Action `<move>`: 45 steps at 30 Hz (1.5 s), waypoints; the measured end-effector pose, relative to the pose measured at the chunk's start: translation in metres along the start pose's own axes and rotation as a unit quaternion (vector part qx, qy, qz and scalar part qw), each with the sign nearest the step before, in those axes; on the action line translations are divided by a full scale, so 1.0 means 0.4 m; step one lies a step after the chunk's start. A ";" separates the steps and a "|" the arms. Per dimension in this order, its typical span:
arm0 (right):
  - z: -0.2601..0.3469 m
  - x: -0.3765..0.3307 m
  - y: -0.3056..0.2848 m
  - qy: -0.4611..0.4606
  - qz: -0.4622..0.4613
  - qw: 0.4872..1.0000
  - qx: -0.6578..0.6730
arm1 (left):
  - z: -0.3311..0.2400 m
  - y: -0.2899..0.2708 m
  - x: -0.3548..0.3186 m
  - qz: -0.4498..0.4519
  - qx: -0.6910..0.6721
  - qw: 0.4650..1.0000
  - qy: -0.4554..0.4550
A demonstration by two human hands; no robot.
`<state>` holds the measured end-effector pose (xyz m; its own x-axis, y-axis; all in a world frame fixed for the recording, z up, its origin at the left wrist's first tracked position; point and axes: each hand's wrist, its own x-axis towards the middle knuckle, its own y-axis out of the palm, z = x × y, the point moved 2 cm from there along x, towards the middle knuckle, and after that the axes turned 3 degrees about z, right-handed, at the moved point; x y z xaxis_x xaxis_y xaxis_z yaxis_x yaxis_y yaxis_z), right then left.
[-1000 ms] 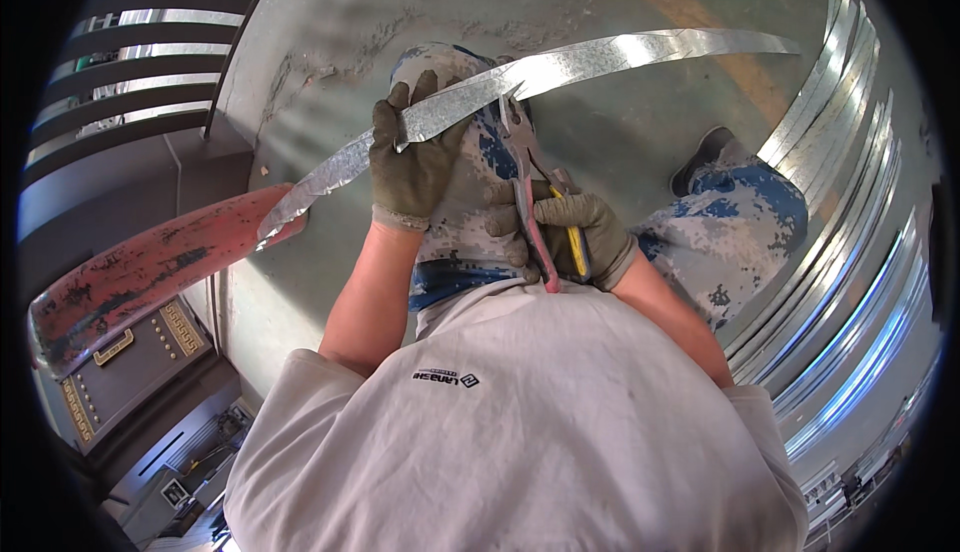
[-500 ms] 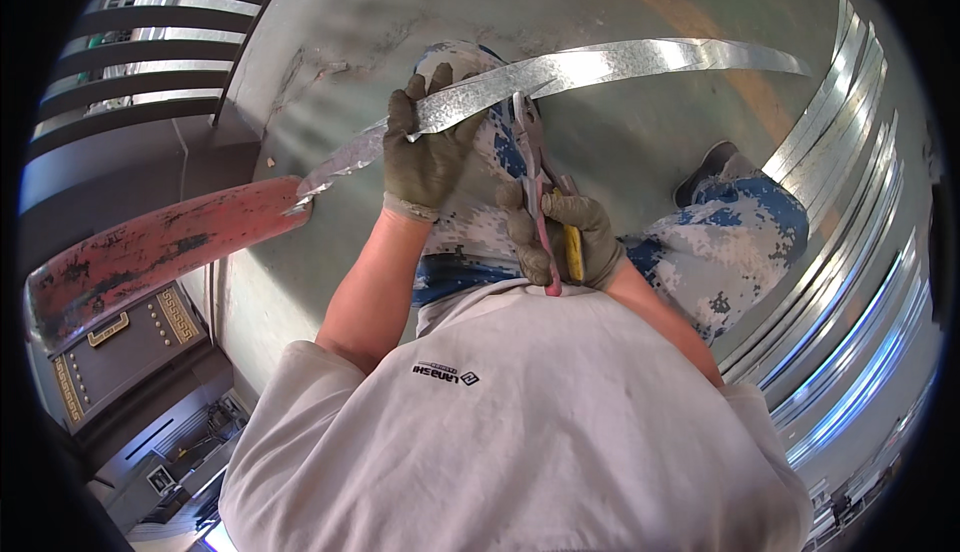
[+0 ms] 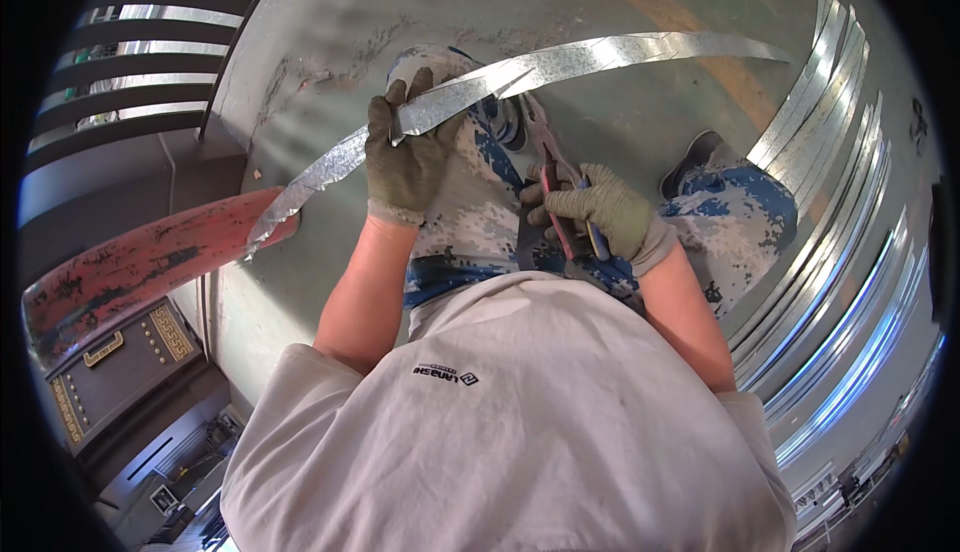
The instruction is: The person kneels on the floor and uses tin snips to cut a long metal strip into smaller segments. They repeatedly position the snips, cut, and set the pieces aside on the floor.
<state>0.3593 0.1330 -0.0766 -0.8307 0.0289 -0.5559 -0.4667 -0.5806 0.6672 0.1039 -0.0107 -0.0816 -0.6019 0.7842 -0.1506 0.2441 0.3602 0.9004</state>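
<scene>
I observe the left hand (image 3: 408, 157), gloved in olive fabric, upper centre of the frame, closed firmly around a long galvanised metal strip (image 3: 560, 59). The fingers wrap over the top edge and the thumb sits beneath. The strip runs in a shallow arc from the centre left, where its pointed end overlaps a worn red beam (image 3: 150, 262), across the hand and out to the upper right.

The right hand (image 3: 600, 217), likewise gloved, sits right of centre and is clenched on the handles of a pair of tin snips (image 3: 550, 167). The handles are red and blue; the blades point up toward the strip's lower edge, just right of the left hand. I cannot tell whether the blades touch the strip.

Both hands lie above the person's knees in blue camouflage trousers (image 3: 745, 217). A stack of similar metal strips (image 3: 830, 212) curves down the right side of the frame. A grey concrete floor (image 3: 330, 32) fills the top.
</scene>
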 end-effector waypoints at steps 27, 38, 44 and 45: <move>0.023 0.010 0.000 0.005 -0.058 0.967 -0.247 | -0.001 0.038 -0.013 -0.008 0.027 1.000 -0.001; 0.014 0.010 -0.003 -0.048 -0.030 0.986 -0.160 | -0.005 0.024 -0.012 0.036 0.013 0.999 0.008; 0.022 -0.003 0.001 -0.020 -0.014 0.996 -0.082 | -0.007 0.004 -0.016 0.073 0.007 0.997 0.017; 0.025 -0.009 0.007 -0.017 -0.013 0.998 -0.064 | -0.007 0.000 -0.020 0.073 -0.003 0.997 0.014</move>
<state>0.3580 0.1395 -0.0678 -0.8302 0.0718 -0.5528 -0.4468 -0.6787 0.5828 0.1064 -0.0183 -0.0793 -0.5824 0.8129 -0.0068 0.3259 0.2411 0.9142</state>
